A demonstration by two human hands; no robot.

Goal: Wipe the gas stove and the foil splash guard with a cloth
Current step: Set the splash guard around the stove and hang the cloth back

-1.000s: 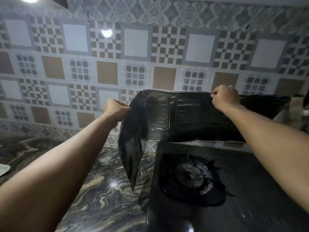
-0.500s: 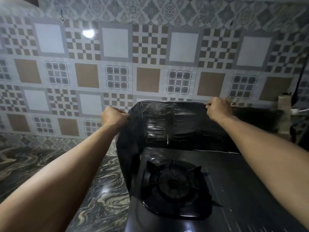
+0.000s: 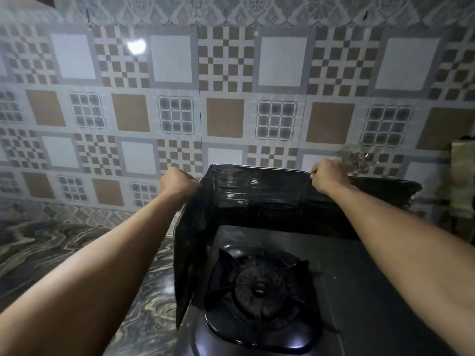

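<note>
- The dark marbled stone counter carries your black gas stove, its burner just below your arms.
- The dark, shiny folded foil splash guard stands along the stove's back and left edges, its long axis running left to right.
- Your left hand is clenched at its left corner fold; your right hand pinches the top rim.
- No cloth shows.
</note>
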